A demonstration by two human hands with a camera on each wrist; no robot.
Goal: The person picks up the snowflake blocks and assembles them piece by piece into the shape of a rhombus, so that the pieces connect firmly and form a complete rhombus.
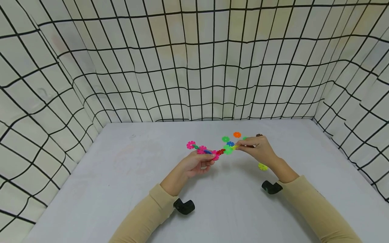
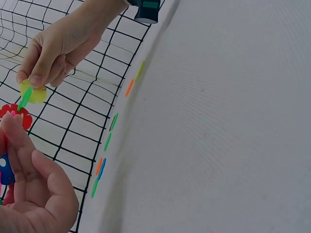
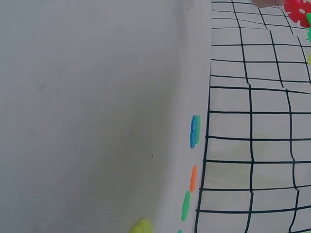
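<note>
In the head view, the left hand [image 1: 196, 164] holds a chain [image 1: 216, 154] of notched, flower-shaped plastic discs above the white desk [image 1: 136, 145]. The left wrist view better shows the right hand [image 2: 60, 46] pinching a yellow disc [image 2: 37, 94] at its end; the right wrist view shows loose discs [image 3: 193, 132] edge-on, as slim strips.

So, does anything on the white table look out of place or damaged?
Nothing looks clearly damaged or spilled. Only one loose yellow flower-shaped plastic disc lies apart, closer to the head camera than the other loose coloured discs.
</note>
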